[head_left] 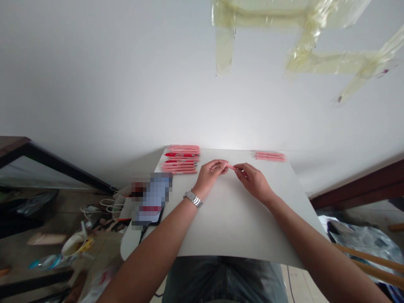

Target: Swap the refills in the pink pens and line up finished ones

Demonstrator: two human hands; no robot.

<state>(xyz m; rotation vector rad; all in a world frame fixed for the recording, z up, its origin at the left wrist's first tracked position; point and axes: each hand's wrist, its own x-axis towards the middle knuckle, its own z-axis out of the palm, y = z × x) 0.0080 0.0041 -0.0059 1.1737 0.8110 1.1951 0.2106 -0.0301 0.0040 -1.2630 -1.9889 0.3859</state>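
A pink pen (231,167) is stretched between my two hands above the middle of the white table. Around its left end the fingers of my left hand (212,173) are closed; a metal-band watch sits on that wrist. My right hand (252,180) pinches the other end, and its fingers partly hide it. Left of my hands lies a row of pink pens (179,167), with a few red pens (181,155) among them. Three or so more pink pens (270,156) lie together at the table's back right.
The white table (233,227) stands against the wall. A phone (154,198), blurred out, rests at its left edge with a cable. On the floor at left are a cup (74,245) and a plastic bottle (47,261). Plastic bags (369,242) lie at right.
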